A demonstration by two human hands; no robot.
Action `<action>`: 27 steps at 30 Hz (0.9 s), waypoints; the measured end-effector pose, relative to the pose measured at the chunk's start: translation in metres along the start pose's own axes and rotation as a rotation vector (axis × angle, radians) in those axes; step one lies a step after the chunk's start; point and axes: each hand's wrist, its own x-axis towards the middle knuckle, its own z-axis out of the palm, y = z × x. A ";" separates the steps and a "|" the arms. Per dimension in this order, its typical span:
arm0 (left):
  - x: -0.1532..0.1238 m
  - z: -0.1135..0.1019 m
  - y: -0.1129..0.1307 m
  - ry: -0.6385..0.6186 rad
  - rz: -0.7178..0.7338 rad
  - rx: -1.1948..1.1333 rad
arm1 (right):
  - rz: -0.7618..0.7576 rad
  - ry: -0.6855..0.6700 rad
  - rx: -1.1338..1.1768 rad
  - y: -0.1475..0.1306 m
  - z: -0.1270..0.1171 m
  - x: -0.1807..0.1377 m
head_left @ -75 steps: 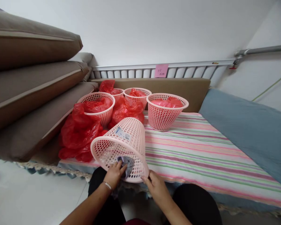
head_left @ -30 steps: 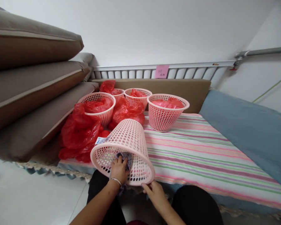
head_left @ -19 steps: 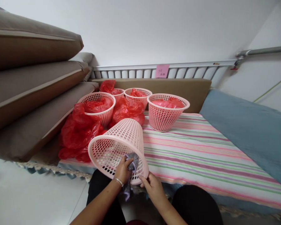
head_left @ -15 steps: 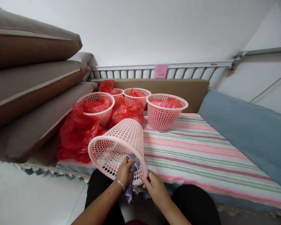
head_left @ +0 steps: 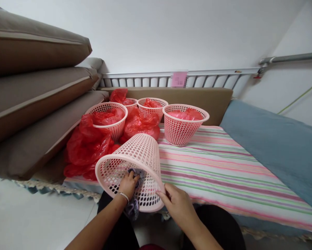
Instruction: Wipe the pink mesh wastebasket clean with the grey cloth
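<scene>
The tipped basket is pale pink; the cloth grey-purple. Bags are red, the sheet striped pink, green and white, the blanket blue, cushions brown.

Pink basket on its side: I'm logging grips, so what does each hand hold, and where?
Left hand presses a grey cloth inside the basket; right hand grips the basket's rim.

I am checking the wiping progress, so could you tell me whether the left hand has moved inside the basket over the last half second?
Yes. The left hand with the cloth has slid leftward inside the tipped basket, away from the right hand.
</scene>
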 end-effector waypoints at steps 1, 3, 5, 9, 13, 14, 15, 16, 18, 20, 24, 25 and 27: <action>0.000 0.001 0.000 0.006 -0.004 0.000 | 0.023 0.015 0.034 0.002 0.006 -0.003; -0.001 0.004 0.000 0.017 -0.015 -0.010 | 0.095 0.006 0.129 0.010 0.020 -0.011; -0.001 0.006 -0.001 0.027 -0.025 -0.029 | 0.197 -0.044 0.264 0.019 0.036 -0.023; 0.000 0.007 0.003 0.040 -0.049 -0.088 | 0.317 -0.074 0.519 0.028 0.056 -0.040; 0.000 0.010 0.023 0.045 -0.052 -0.164 | 0.159 0.025 0.394 0.020 0.037 -0.028; 0.001 0.012 0.030 0.048 -0.042 -0.183 | 0.097 0.058 0.315 0.017 0.028 -0.023; 0.001 0.014 0.038 0.052 -0.031 -0.200 | 0.032 0.089 0.241 0.013 0.019 -0.017; 0.001 0.016 0.046 0.055 -0.021 -0.213 | -0.024 0.112 0.180 0.009 0.011 -0.012; 0.002 0.018 0.058 0.055 -0.003 -0.224 | -0.102 0.120 0.101 0.003 -0.002 -0.005; 0.004 0.018 0.064 0.044 0.017 -0.214 | -0.140 0.097 0.047 -0.002 -0.009 -0.003; 0.006 0.009 0.055 0.003 0.080 -0.116 | -0.163 0.069 -0.051 -0.006 -0.017 -0.004; 0.007 0.006 0.050 -0.004 0.084 -0.076 | -0.163 0.071 -0.074 -0.007 -0.019 -0.003; 0.007 -0.002 0.037 -0.010 0.065 0.011 | -0.167 0.081 -0.124 -0.009 -0.023 -0.001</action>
